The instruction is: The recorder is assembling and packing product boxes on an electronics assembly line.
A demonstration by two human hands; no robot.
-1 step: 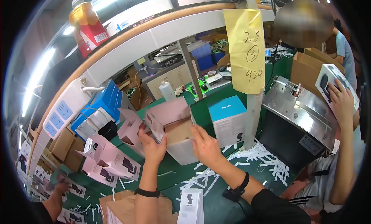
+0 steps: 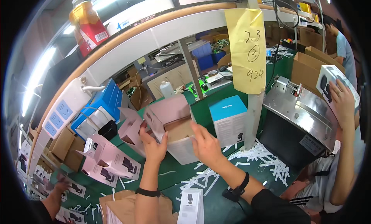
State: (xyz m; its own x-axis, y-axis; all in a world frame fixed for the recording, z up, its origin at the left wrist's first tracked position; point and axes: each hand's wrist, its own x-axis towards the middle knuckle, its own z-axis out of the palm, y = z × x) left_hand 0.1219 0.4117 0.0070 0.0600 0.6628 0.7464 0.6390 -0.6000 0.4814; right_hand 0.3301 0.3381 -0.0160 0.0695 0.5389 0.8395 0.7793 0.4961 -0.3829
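Before me on the green table stands an open carton [image 2: 186, 153], white outside with pink inner flaps raised and a brown cardboard piece inside. My left hand [image 2: 155, 146] is at its left side, thumb and fingers apart, next to a raised flap. At the right rim is my right hand [image 2: 206, 145], its fingers stretched out and loosely spread; whether the fingertips touch the wall I cannot tell. Another open pink-lined carton [image 2: 132, 133] stands just left of my left hand. A closed white box with a blue top [image 2: 228, 108] stands to the right.
More open pink cartons [image 2: 116, 162] lie at left, near another person's hand [image 2: 58, 187]. White paper strips [image 2: 266, 158] litter the table. Folded leaflets [image 2: 190, 206] lie in front. A metal-topped machine [image 2: 301, 108] stands right, where a co-worker's hand [image 2: 343, 102] holds a white box.
My right hand's fingers have lifted and straightened slightly at the carton's rim. My left thumb and fingers have shifted a little. The carton stays in place.
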